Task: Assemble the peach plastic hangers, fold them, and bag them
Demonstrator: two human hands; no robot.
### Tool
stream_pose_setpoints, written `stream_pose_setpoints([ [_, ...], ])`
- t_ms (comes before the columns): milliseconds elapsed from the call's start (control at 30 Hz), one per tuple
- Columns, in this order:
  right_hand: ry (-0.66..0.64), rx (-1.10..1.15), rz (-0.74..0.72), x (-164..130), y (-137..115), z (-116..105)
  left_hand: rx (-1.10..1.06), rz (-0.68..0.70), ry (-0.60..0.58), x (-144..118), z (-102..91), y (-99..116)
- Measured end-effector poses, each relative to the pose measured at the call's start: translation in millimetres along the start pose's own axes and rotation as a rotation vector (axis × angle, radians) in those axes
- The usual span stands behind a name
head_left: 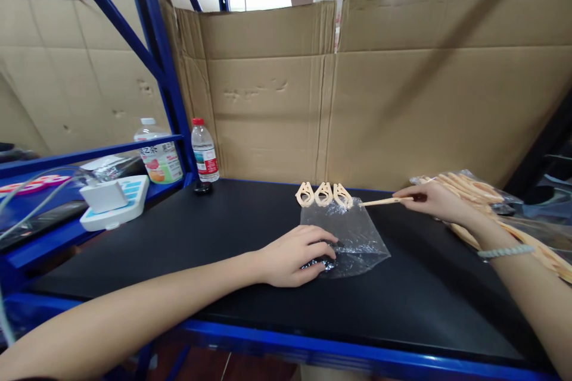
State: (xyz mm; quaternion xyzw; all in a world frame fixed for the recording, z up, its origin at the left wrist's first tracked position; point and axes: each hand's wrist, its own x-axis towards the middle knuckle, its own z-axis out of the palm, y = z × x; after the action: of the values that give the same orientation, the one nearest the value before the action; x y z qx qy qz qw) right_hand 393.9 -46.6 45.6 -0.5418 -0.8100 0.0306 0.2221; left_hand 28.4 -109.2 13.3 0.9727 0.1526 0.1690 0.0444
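Note:
A clear plastic bag (357, 238) lies flat on the black tabletop (241, 214). My left hand (299, 255) rests on the bag's left side, palm down, its slightly bent fingers apart. Three beige clip-like pieces (323, 194), each with a round opening, stand in a row by the bag's far edge; the rightmost overlaps the bag. My right hand (424, 201) pinches one end of a thin beige strip (386, 201), held almost level. The strip's other end points left toward the bag's far right corner; whether it touches there I cannot tell.
Long beige pieces (469, 187) lie piled with plastic wrapping at the right. A red-capped water bottle (204, 152) stands at the back left, near a small black object (203, 187). Cardboard (268, 101) walls the back. A white power strip (114, 208) sits beyond the left edge.

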Motion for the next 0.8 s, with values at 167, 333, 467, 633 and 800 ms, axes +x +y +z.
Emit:
stream_pose_setpoints([
  [167, 0.22, 0.107, -0.01, -1, -9, 0, 0.024, 0.002, 0.011, 0, -0.1, 0],
  [333, 0.405, 0.222, 0.033, -5, -22, 0, 0.073, 0.012, 0.008, 0, 0.9, 1],
  [467, 0.57, 0.322, 0.022, -15, -49, -5, 0.076, 0.025, 0.0, -2, 1.8, 2],
  [633, 0.762, 0.244, -0.058, -46, -107, -7, 0.093, 0.072, -0.03, -3, 2.7, 3],
  [800, 0.71, -0.059, -0.285, -95, -154, 9, 0.108, 0.114, -0.015, -4, 5.8, 3],
])
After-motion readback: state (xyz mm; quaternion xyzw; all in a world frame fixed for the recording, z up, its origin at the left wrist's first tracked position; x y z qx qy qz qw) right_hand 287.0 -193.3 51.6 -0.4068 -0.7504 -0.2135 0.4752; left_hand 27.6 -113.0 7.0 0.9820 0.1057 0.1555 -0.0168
